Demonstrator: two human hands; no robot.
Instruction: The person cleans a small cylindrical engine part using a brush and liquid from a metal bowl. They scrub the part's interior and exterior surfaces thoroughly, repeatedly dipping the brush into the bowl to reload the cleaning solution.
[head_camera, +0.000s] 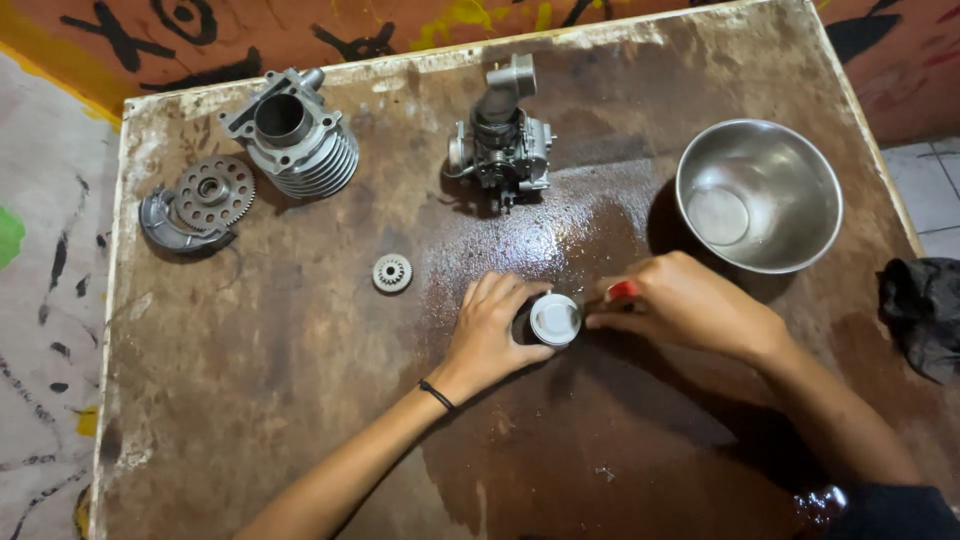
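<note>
My left hand (492, 330) cups a small round silver metal part, likely a piston (555, 319), standing on the wet brown tabletop (300, 400). My right hand (690, 305) is closed around a small tool with a red handle (622, 290), its tip touching the right side of the silver part. A thin black band circles my left wrist.
An empty steel bowl (800, 160) sits right of the hands. A carburetor (505, 140) stands at the back centre, a finned engine cylinder (295, 135) back left, a toothed disc on a curved piece (205, 200) far left, a small gear (392, 272) nearer. Black rag (925, 310) at right edge.
</note>
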